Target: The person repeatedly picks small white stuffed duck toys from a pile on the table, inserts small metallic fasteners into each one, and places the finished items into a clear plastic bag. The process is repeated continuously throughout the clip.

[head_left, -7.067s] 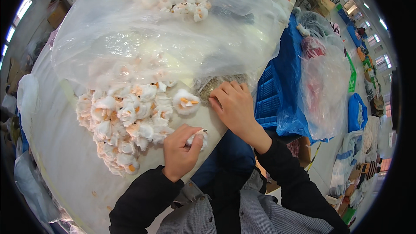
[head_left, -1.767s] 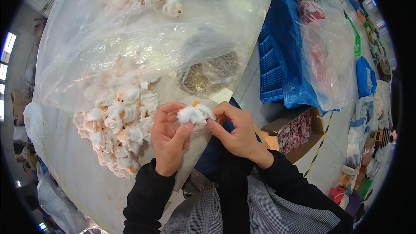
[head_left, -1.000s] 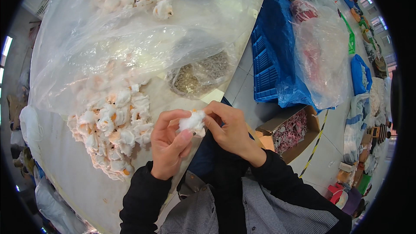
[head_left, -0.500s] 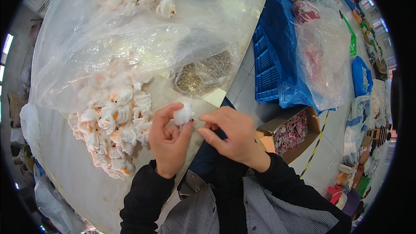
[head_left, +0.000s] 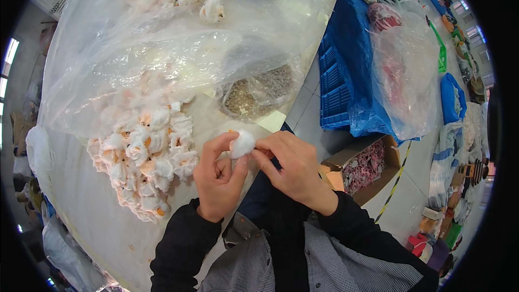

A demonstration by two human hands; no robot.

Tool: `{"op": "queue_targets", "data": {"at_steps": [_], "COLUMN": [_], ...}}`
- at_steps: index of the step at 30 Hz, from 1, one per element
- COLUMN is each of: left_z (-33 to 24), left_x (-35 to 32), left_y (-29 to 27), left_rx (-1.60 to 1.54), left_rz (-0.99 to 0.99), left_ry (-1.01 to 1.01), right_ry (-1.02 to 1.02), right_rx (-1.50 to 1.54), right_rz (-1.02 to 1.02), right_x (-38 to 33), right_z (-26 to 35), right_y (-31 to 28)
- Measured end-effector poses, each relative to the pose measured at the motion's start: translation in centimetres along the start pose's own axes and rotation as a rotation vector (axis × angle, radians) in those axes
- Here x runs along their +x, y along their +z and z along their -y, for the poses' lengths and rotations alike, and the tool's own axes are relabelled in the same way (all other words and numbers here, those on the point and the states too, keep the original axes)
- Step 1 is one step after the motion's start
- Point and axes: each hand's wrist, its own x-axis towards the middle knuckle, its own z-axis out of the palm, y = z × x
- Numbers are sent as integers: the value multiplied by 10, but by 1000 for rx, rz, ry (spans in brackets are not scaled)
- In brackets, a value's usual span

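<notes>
Between the thumb and bent forefinger of my left hand [head_left: 219,176] is a small white fluffy ball [head_left: 243,144]. A speck of orange shows at its top edge. My right hand [head_left: 292,170] has its thumb and forefinger pinched together against the ball's right side; whatever they grip there is too small to make out. To the left, a heap of white fluffy pieces [head_left: 154,143] with orange and dark bits lies on the table. Past my hands sits a clear plastic bag of small beads [head_left: 254,94].
Clear plastic sheeting [head_left: 140,48] covers much of the pale table [head_left: 102,211] and more fluffy pieces at the far side. Right of the table stand a blue crate [head_left: 332,92] with bagged goods and a cardboard box [head_left: 394,157] of pink and grey scraps on the tiled floor.
My right hand has moved left, and its pinched fingertips now touch the white fluffy ball. My left hand has shifted slightly right with the ball, which shows more of its round side.
</notes>
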Motion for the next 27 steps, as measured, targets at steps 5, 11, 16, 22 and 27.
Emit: {"op": "queue_targets", "data": {"at_steps": [5, 11, 16, 22, 27], "left_z": [-23, -14, -15, -9, -4], "left_x": [9, 11, 14, 9, 8], "left_y": [-10, -8, -10, -10, -9], "left_rx": [267, 423, 396, 379, 360], "left_rz": [-27, 224, 293, 226, 160], "left_ry": [170, 258, 198, 234, 290], "right_ry": [12, 34, 108, 140, 140], "right_rx": [71, 268, 397, 428, 436], "right_rz": [58, 164, 200, 220, 201], "right_x": [2, 7, 5, 2, 4], "right_z": [-7, -4, -10, -10, -8], "right_y": [-6, -16, -16, -9, -3]}}
